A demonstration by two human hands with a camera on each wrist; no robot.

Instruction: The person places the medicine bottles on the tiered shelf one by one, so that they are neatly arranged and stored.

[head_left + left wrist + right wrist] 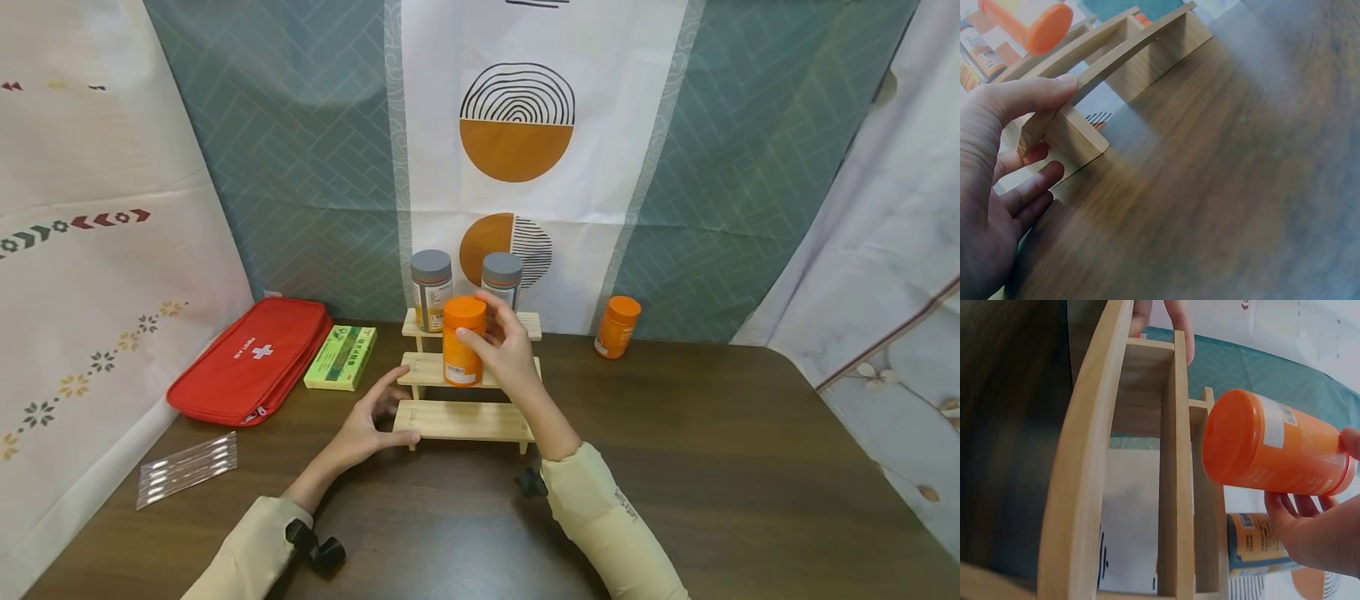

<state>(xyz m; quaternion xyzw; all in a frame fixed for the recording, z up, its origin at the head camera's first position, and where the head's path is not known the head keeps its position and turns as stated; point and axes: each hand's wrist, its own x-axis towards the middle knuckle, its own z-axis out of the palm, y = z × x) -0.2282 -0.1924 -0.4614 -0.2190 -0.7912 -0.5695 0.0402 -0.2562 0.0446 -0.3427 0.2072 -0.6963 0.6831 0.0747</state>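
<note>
A small three-tier wooden shelf (463, 420) stands on the table. My left hand (367, 426) holds its left end, with the thumb on the lowest tier and fingers at the side, as the left wrist view (1054, 119) shows. My right hand (512, 342) grips an orange pill bottle (463, 346) near its cap, over the middle tier. The right wrist view shows the base of the same orange bottle (1232, 440) facing the camera. Two grey-capped bottles, one at left (431, 292) and one at right (502, 275), stand on the top tier; the right one is partly hidden.
Another orange bottle (617, 327) stands at the back right of the table. To the left lie a red first-aid pouch (255, 358), a green-yellow box (341, 358) and a clear pack of cotton swabs (187, 469). A patterned cloth (322, 167) hangs behind.
</note>
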